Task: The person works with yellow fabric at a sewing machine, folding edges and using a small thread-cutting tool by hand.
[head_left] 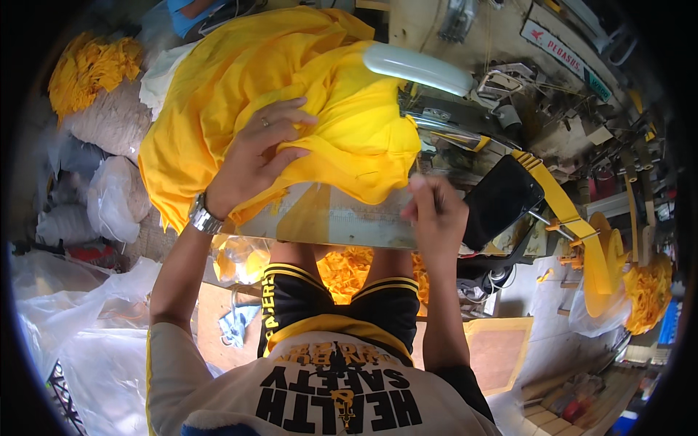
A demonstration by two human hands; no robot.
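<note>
A large bunched piece of yellow fabric (240, 87) spreads over the sewing machine's work plate, its right edge at the presser area. My left hand (270, 138) lies on the fabric with fingers spread and thumb apart, a ring and a metal watch on that arm. Just right of the fabric's near corner, my right hand (440, 218) is closed with its fingers curled together; it is slightly blurred, and whatever it may hold is hidden. The sewing machine (502, 120) has a white rounded arm cover (418, 69) above the cloth. The needle is not plainly visible.
A black phone (503, 202) rests right of my right hand. Beside it, a yellow strip (556, 196) runs to a roll (602, 251). Yellow scraps (345, 272) lie below the plate (363, 227). Plastic bags (109, 363) and bundled cloth (91, 69) stand at left.
</note>
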